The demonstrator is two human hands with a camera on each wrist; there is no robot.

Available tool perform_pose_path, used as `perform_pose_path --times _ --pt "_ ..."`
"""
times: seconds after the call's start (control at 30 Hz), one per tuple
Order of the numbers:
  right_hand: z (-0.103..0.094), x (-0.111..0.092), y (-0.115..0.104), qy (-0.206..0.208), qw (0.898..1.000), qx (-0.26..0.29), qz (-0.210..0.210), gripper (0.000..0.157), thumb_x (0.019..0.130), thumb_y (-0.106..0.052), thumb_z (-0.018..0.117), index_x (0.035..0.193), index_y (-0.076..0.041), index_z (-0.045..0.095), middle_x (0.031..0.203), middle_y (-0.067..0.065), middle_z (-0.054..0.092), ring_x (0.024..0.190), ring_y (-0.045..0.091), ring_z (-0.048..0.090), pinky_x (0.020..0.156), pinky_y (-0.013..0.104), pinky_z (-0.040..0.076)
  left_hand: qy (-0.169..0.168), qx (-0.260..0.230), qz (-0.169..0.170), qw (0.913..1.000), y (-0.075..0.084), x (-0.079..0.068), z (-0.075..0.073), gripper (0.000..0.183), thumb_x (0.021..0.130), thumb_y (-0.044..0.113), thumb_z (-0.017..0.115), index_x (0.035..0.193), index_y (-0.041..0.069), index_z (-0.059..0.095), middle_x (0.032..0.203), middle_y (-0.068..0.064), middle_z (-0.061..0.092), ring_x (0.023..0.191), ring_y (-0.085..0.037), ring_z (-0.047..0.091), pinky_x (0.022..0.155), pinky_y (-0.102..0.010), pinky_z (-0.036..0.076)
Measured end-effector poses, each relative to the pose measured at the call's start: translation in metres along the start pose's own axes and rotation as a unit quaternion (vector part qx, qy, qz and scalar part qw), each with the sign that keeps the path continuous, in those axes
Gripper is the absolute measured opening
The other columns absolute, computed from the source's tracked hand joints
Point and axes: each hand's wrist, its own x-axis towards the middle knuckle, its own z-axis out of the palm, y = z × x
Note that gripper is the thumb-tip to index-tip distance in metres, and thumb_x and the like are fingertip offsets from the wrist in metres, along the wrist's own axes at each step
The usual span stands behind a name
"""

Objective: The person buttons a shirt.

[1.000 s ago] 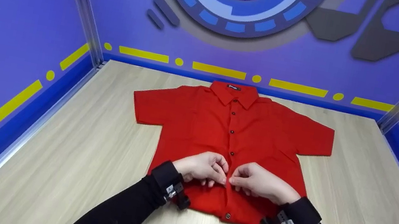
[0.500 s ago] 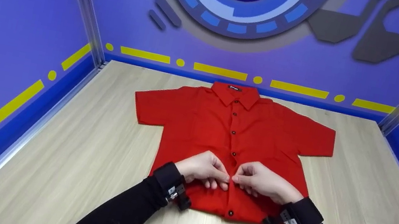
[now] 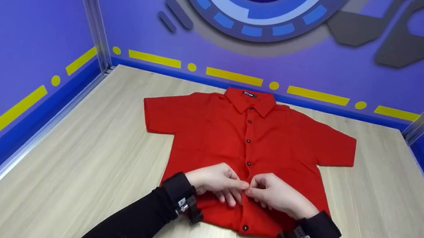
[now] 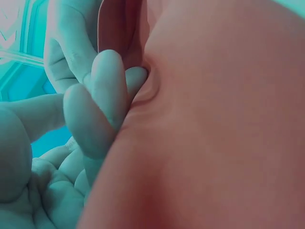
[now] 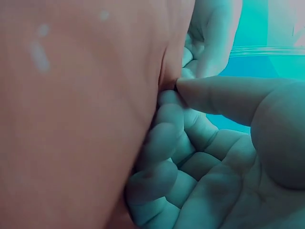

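A red short-sleeved button-up shirt [image 3: 213,136] lies front up, collar pointing away from me. My left hand [image 3: 218,181] is at the lower front opening, pinching the placket with thumb and forefinger; its other fingers hang lower. In the left wrist view its fingertips [image 4: 108,81] press into the cloth. Facing it, my right hand [image 3: 279,194] pinches the placket edge, its thumb and forefinger meeting at the fold in the right wrist view. The two hands' fingertips touch or nearly touch. Dark buttons show above the hands, and a bottom button [image 3: 245,228] below; any button between the fingertips is hidden.
The shirt lies on a pale wooden table [image 3: 93,150]. Blue-purple printed panels [image 3: 134,13] with metal corner posts [image 3: 88,1] enclose the back and sides. Both wrists wear black straps with small cameras.
My left thumb has moved slightly right and up, over the placket, and its lower fingers have spread a little. The right hand stays nearly in place, still pinching the cloth.
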Motion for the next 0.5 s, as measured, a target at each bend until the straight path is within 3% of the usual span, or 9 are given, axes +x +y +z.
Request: perform_pose_path --times 0.5 --pt "-0.0019 0.0015 0.0014 -0.006 1.0 -0.002 -0.004 0.026 0.087 -0.03 0.072 0.084 -0.004 0.069 0.066 0.006 0.058 0.053 0.014 0.05 0.049 0.023 0.043 -0.001 -0.013 -0.009 0.9999 -0.0021 0.0016 -0.0002 0.021 0.092 0.027 0.067 0.096 0.008 0.075 0.085 -0.013 0.075 0.064 -0.015 0.071 0.05 -0.02 0.052"
